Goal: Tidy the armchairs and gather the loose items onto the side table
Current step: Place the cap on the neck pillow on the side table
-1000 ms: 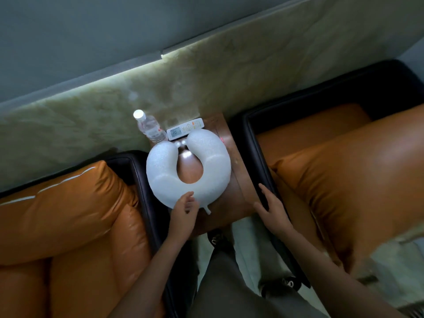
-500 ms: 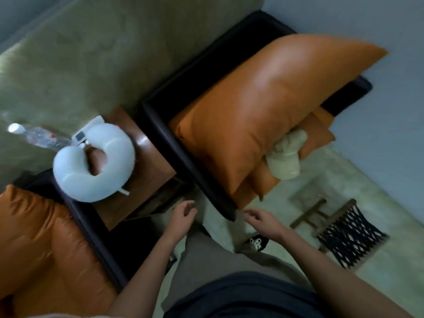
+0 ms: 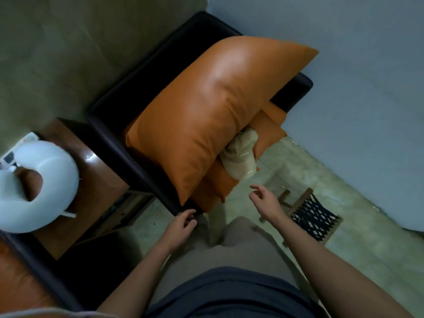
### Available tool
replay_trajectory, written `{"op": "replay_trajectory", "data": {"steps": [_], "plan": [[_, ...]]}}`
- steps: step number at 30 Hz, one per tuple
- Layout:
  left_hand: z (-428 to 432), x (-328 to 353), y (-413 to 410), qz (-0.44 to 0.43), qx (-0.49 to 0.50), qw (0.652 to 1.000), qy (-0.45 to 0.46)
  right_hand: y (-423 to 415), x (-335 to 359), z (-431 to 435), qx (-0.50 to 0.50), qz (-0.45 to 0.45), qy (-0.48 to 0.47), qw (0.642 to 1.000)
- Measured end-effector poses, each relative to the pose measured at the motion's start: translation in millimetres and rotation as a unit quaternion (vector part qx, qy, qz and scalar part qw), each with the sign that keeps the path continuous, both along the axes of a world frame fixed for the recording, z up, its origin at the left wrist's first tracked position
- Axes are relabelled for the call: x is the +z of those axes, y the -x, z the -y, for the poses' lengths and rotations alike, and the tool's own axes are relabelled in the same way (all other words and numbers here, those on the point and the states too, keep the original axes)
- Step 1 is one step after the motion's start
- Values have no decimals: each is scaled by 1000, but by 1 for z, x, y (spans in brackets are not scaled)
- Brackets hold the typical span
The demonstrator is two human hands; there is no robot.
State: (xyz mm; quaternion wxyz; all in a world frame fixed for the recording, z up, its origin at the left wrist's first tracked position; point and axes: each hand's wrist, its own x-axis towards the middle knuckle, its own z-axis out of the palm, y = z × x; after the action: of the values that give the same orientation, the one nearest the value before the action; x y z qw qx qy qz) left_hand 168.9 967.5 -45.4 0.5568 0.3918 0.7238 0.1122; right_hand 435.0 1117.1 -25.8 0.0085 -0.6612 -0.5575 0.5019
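Both hands are empty with loosely curled fingers: the left hand (image 3: 181, 226) hovers just at the front corner of the dark-framed armchair (image 3: 110, 125), the right hand (image 3: 267, 200) just below a beige cap (image 3: 241, 157). The cap lies on the seat, tucked against the big orange cushion (image 3: 206, 111). Well left of the left hand, a white neck pillow (image 3: 46, 180) rests on the wooden side table (image 3: 96, 180).

Before me, a glossy, smooth orange leather cushion (image 3: 206, 106), a matt beige cloth cap (image 3: 241, 157), and a polished wooden side table (image 3: 98, 180).

Dim, soft-focus frame; glare on orange cushion (image 3: 206, 106); wide-angle bending at edges; deep lower-left shadow.
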Motion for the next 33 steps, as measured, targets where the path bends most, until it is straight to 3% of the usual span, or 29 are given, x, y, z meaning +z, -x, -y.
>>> {"op": "replay_trajectory", "data": {"steps": [3, 17, 22, 26, 33], "plan": [[2, -6, -14, -9, -9, 1000, 12, -9, -4, -25, 20, 5, -16, 1000], [-15, 10, -100, -59, 158, 983, 75, -28, -56, -163, 215, 1, 16, 976], [-24, 13, -134, -44, 223, 971, 75, -20, -69, -215, 291, 38, -62, 954], [-29, 20, -158, -51, 240, 966, 78, -16, -79, -244, 254, 38, -66, 964], [-18, 22, -176, -37, 281, 951, 120, -3, -96, -265, 178, -49, 49, 982]]}}
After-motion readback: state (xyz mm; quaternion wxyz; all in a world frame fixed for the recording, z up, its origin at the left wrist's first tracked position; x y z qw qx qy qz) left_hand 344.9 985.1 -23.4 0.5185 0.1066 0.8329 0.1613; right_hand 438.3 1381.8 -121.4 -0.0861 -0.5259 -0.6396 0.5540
